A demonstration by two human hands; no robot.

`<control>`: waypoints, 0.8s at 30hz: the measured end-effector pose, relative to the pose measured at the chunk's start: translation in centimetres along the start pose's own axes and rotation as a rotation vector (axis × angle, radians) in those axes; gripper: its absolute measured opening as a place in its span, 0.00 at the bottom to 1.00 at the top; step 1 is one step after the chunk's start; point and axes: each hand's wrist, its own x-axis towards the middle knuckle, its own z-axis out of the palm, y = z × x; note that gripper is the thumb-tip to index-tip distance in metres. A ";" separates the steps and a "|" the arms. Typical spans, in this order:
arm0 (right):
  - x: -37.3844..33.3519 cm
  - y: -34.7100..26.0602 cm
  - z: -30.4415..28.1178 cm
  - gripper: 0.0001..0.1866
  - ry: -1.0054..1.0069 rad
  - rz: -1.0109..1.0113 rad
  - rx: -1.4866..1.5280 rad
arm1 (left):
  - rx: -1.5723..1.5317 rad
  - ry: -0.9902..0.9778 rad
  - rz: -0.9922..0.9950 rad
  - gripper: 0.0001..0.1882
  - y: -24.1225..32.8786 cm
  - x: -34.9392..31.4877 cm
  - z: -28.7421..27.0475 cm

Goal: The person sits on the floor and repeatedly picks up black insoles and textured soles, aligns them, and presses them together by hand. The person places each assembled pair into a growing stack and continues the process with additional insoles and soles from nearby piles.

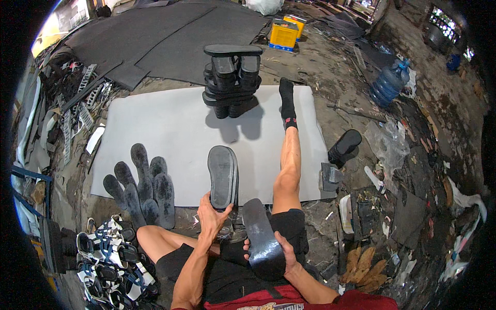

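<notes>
Black sole (261,232) lengthwise away, slightly leftward

Grey sheet (181,113): stacked black footwear (227,77), far side; black-socked foot (287,101), far right; fanned dark insoles (143,178), near left | Littered floor (316,72): grey sheet; yellow containers (283,36); blue water jug (388,83)

littered floor (325,72), brownish wall (400,31), barred window (445,25)

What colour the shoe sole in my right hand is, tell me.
Glossy black; the shoe sole in your right hand shows best in the head view.
</notes>
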 end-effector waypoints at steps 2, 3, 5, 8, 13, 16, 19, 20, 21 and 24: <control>0.1 -0.1 0.2 0.38 0.035 0.009 -0.018 | 0.000 -0.047 -0.005 0.45 0.0 0.3 -0.5; 0.1 -0.1 0.0 0.38 0.038 0.011 -0.027 | 0.008 -0.046 0.002 0.44 0.0 0.3 -0.6; 0.3 0.2 -1.1 0.38 0.047 0.015 -0.040 | 0.027 -0.049 0.015 0.43 0.0 0.1 -0.7; 0.5 0.4 -2.7 0.41 0.094 -0.021 -0.127 | 0.020 -0.076 0.027 0.41 0.0 -0.1 -0.9; 1.4 -0.1 -1.2 0.39 0.109 -0.055 -0.071 | 0.173 -0.139 0.027 0.47 -1.3 0.4 -1.3; 3.7 -0.7 -0.5 0.38 0.092 -0.154 -0.078 | 0.031 -0.208 -0.139 0.49 -0.1 1.1 -1.4; 7.0 -1.7 -0.5 0.35 0.156 -0.220 -0.145 | 0.070 -0.235 -0.112 0.47 -2.2 1.5 -0.9; 8.3 -1.8 0.0 0.34 0.189 -0.239 -0.100 | 0.068 -0.243 -0.109 0.47 -2.3 1.6 -1.0; 9.9 -1.6 0.4 0.33 0.222 -0.259 -0.054 | 0.054 -0.239 -0.094 0.46 -2.4 1.4 -1.1; 14.2 -1.3 -0.1 0.31 0.211 -0.363 -0.108 | 0.032 -0.229 -0.077 0.44 -2.0 1.3 -1.8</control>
